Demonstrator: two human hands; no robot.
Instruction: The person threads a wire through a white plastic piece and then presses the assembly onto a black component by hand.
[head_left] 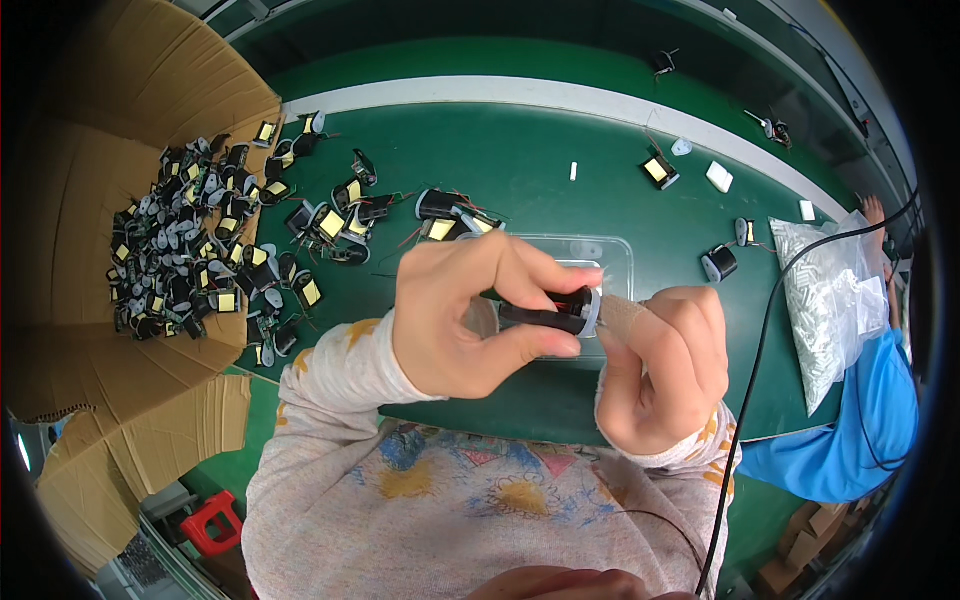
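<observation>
In front of my chest, my left hand (450, 320) pinches a small black electronic unit (545, 317) between thumb and fingers. The unit lies sideways, its grey end cap (592, 312) facing right, and a bit of red shows inside the black housing. My right hand (668, 365) is closed against that cap, with a tan bandage (624, 318) round one finger. Whatever its fingertips hold, if anything, is hidden. Beneath both hands sits a clear plastic tray (626, 262), partly covered by them.
At left, a cardboard box (80, 200) on its side spills many similar units (190, 240) onto the green table (500, 140). A bag of small white pieces (815, 320) lies at right, beside a person's blue sleeve (850, 430). A black cable (752, 400) hangs across the right side.
</observation>
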